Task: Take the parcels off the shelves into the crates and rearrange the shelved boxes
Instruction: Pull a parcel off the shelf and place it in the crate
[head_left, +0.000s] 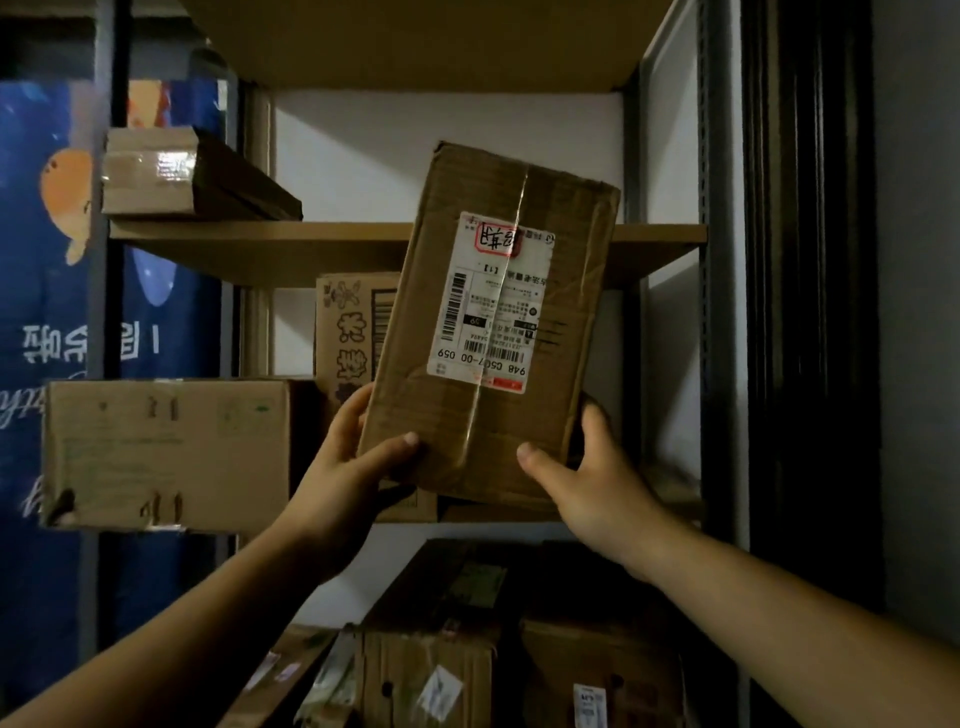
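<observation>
Both hands, left (347, 457) and right (582, 467), grip the parcel's (488, 322) bottom corners, holding it tilted before the middle shelf (249, 244). Best keep thumbs firm and level it.

A dim parcel storeroom. A metal rack (719, 312) with board shelves carries taped cartons: one box (166, 454) left of the rack's middle shelf, a flat box (182, 174) above it, more boxes (457, 675) on the level below. A courier label (491, 301) with barcodes shows on the parcel (488, 322) before the rack. A blue banner (47, 312) hangs left of the rack.
</observation>
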